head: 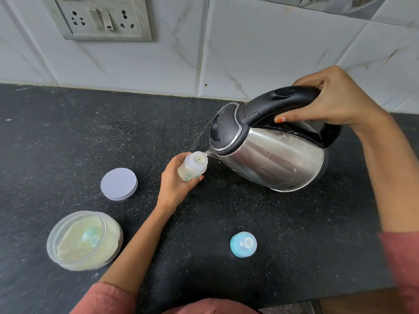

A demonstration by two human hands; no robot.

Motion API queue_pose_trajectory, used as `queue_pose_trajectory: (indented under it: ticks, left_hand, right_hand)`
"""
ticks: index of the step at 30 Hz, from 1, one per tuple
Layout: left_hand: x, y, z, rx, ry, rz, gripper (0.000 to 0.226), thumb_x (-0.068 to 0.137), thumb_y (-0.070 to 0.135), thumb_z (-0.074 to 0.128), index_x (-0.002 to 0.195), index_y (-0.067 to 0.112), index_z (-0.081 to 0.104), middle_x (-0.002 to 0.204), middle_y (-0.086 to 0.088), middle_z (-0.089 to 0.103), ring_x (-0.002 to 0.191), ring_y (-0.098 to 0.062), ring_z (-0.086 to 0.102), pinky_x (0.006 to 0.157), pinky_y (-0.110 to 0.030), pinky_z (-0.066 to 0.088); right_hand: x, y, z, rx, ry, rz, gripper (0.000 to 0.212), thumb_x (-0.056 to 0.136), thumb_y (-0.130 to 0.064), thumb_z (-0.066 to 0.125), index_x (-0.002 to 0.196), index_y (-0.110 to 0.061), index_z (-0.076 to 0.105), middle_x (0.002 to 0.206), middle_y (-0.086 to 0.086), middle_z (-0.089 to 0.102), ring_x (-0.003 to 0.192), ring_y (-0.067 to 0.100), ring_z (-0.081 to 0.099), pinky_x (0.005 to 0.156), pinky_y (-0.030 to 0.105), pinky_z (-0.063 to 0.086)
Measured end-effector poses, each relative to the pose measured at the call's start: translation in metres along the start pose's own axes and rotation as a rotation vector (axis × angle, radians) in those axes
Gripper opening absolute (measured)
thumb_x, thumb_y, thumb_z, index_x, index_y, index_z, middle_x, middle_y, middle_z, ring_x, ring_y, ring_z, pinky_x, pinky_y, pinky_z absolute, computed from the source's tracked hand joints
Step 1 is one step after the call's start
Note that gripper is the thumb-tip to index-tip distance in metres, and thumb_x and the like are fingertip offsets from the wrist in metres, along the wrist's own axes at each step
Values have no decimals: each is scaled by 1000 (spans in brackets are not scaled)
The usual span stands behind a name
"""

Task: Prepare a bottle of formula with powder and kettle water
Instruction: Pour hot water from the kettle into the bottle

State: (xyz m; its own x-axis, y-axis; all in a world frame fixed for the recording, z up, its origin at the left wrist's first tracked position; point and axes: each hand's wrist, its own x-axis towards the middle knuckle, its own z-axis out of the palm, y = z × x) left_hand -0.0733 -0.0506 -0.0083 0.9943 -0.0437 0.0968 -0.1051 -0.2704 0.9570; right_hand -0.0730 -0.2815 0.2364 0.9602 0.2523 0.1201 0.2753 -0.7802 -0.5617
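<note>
My left hand (175, 182) grips a small clear baby bottle (193, 166), tilted toward the right, with pale powder and liquid inside and its neck uncapped. My right hand (335, 98) clasps the black handle of a steel kettle (272, 152), which is tipped left above the counter. The spout touches the bottle's mouth and a thin stream of water runs in. The blue teat cap (243, 244) lies on the counter in front of the kettle. An open clear tub of formula powder (84, 240) with a blue scoop (91, 236) inside stands at the near left.
The tub's pale grey lid (119, 184) lies flat left of the bottle. The dark speckled counter (90, 137) meets a white tiled wall with a socket panel (102, 17) at the upper left. The counter's front edge runs along the bottom right.
</note>
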Motion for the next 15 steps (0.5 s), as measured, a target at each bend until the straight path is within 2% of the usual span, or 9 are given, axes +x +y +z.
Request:
queue_pose_trajectory:
  ticks: [5, 15]
  left_hand:
    - [1, -2, 0, -7, -2, -5, 59, 65, 10, 81, 112, 25, 50, 115, 10, 57, 109, -11, 52, 94, -29, 42]
    - [1, -3, 1, -2, -7, -3, 59, 65, 10, 82, 114, 22, 50, 114, 11, 55, 109, -10, 51, 91, -26, 41]
  right_hand:
    - [0, 1, 1, -4, -11, 7, 22, 58, -23, 81, 61, -26, 60, 48, -17, 57, 48, 0, 49, 47, 8, 31]
    - [1, 1, -1, -21, -21, 4, 21, 59, -21, 81, 63, -28, 61, 50, -20, 59, 49, -2, 50, 48, 7, 34]
